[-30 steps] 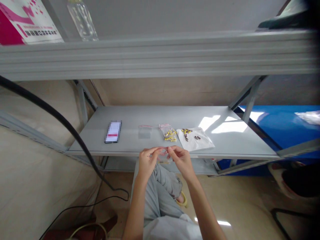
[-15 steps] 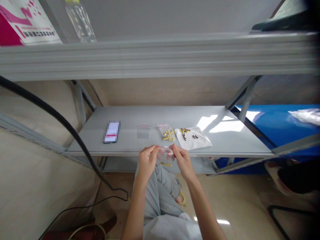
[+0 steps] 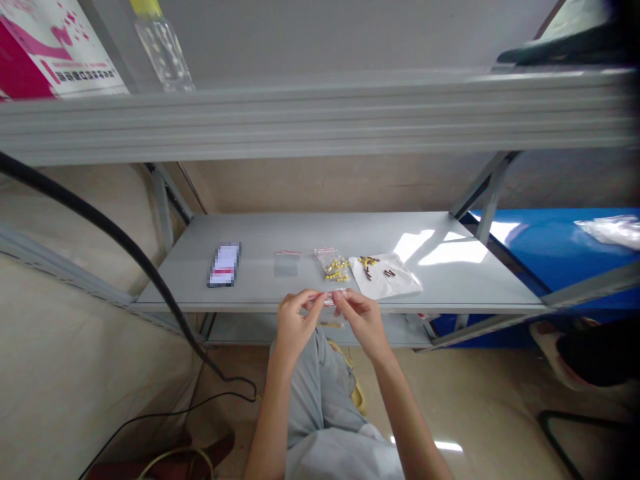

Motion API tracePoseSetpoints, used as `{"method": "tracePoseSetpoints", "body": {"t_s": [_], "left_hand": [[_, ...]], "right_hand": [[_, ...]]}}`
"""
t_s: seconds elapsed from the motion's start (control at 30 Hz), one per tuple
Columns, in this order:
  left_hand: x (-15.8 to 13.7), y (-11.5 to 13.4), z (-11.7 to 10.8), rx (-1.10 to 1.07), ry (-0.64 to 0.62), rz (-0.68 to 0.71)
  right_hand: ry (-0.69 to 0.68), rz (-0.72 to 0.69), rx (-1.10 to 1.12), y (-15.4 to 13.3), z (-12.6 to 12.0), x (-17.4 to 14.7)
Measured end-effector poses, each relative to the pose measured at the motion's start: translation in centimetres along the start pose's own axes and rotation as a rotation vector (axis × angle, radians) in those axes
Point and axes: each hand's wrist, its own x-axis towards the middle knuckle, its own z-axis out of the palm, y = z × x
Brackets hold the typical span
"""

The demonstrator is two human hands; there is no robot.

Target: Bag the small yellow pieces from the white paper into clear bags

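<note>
Beyond the person's hands spreads a grey shelf (image 3: 260, 233). On it, past the right hand (image 3: 366, 321), a white sheet (image 3: 395, 285) bears dark and yellow pieces (image 3: 369, 261); nearer, a clear bag (image 3: 332, 264) holds yellow ones. Right and left hand (image 3: 295, 323) pinch a small transparent bag (image 3: 332, 317) between them, something yellowish at its bottom.

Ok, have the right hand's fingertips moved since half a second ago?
Yes: the right hand has brought its fingertips leftward, toward the left hand, judged against the white sheet.

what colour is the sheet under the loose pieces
The sheet is white, best seen in the head view.
</note>
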Motion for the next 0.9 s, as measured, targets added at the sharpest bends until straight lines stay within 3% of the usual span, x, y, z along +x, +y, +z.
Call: {"method": "tracePoseSetpoints", "body": {"t_s": [0.23, 0.47, 0.57, 0.7, 0.9], "left_hand": [[-0.3, 0.0, 0.9, 0.001, -0.013, 0.023], [0.4, -0.2, 1.0, -0.263, 0.087, -0.19], [0.8, -0.5, 0.0, -0.255, 0.073, -0.197], [0.9, -1.0, -1.2, -0.171, 0.114, -0.218], [0.6, -1.4, -1.6, -0.156, 0.069, -0.189]], "right_hand": [[0.019, -0.002, -0.009, 1.0, -0.5, 0.3], [-0.342, 0.172, 0.018, 3.5, -1.5, 0.8], [-0.193, 0.251, -0.087, 5.4, -2.5, 2.3], [0.075, 0.251, -0.201, 7.7, -3.5, 6.9], [0.152, 0.257, -0.33, 10.4, -3.0, 12.6]]}}
